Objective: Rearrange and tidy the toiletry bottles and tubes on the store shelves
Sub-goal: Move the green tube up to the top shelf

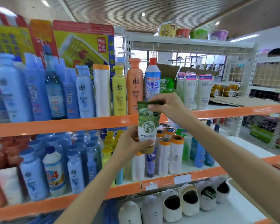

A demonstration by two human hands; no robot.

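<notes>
Head view: we have both hands on one green facial-cleanser tube (148, 125), held upright with cap down, in front of the orange edge of the upper shelf (63, 125). Right hand (166, 105) pinches the flat crimped top end between thumb and fingertips. Left hand (131, 143) wraps the lower body just above the tan cap. The tube is off the shelf, in the air between the upper and middle tiers.

Upper shelf, left to right: blurred blue shampoo bottles (14, 89), a white bottle with orange cap (102, 91), a yellow shampoo bottle (119, 91), an orange shampoo bottle (135, 86), a blue-and-white toilet cleaner bottle with red cap (152, 78), a green pump bottle (169, 86) partly behind our right hand, then white facial tubes with pink tops (196, 91) standing cap down.

Middle shelf (168, 179): blue bottles in rows, a "84" disinfectant bottle (54, 172), yellow-capped bottles (107, 143), white bottles with orange caps (176, 154), a purple tube (151, 162) directly below the held tube, blue bottles at right.

Bottom shelf: white slippers (189, 199) lined up, openings facing us; one has something tucked inside, can't tell what.

Top ledge: instant noodle cups (183, 33). Cardboard cartons (81, 44) stand behind the upper-left bottles.
</notes>
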